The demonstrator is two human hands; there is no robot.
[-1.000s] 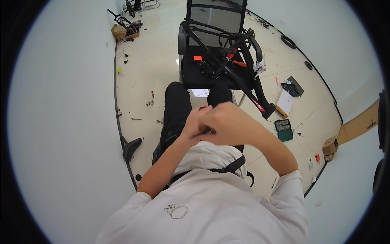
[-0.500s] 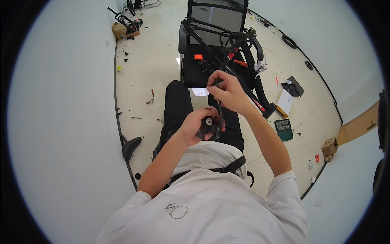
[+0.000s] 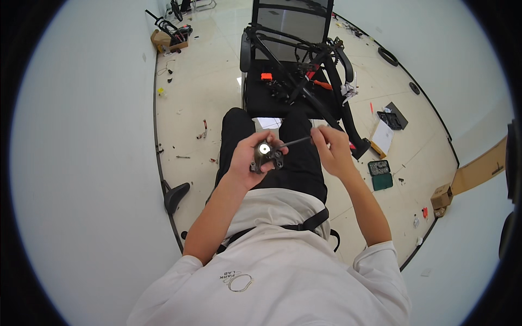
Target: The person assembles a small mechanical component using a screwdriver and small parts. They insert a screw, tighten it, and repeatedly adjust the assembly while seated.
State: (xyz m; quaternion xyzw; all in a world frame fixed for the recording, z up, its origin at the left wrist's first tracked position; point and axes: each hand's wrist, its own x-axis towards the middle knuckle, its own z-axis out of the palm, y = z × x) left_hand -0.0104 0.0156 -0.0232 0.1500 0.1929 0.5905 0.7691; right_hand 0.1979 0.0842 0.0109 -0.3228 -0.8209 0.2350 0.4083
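Observation:
My left hand (image 3: pixel 243 158) is closed around a dark metal bike part that looks like a disc brake caliper (image 3: pixel 260 161), with a bright round face turned up. A thin dark rod like a hex key (image 3: pixel 295 143) runs from the part's right side to my right hand (image 3: pixel 334 150). The fingers of that hand pinch the rod's outer end. Both hands are above my lap, the right one a little to the right of my thighs. Where the rod's tip meets the part is too small to make out.
Ahead, a black office chair (image 3: pixel 261 103) bears a black bike frame (image 3: pixel 307 95), an orange item (image 3: pixel 266 76) and an orange-handled tool (image 3: pixel 323 85). A green case (image 3: pixel 382 181) lies open on the floor at right. At left lies a bike saddle (image 3: pixel 175 197).
My right hand has come down and to the right, swinging the rod from nearly upright to nearly level. My left hand has shifted left and up and turned the caliper-like part, so its round face shines.

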